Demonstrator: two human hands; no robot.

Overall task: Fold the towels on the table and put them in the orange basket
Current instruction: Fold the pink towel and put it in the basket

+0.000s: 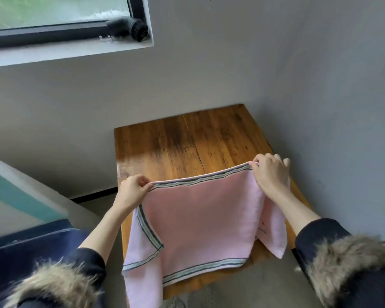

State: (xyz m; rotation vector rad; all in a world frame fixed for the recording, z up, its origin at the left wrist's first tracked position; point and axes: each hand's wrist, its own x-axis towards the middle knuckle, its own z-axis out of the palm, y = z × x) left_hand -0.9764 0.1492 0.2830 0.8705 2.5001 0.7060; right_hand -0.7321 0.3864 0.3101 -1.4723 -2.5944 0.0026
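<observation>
Pink towel [200,218] top edge pinched by both hands' fingers [146,185] above bare wooden table [187,143].

I see a soft pink cloth towel [200,218] with woven gray and green stripes along its edges. The desk [187,141] is brown wood with dark grain and a slight shine. My sleeves have fluffy fur cuffs [351,258]. The wall [253,63] looks matt gray and smooth.

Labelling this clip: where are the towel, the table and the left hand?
towel [200,216], head view, pink middle panel.
table [187,141], head view, bare wooden top.
left hand [132,192], head view, back of hand.
</observation>
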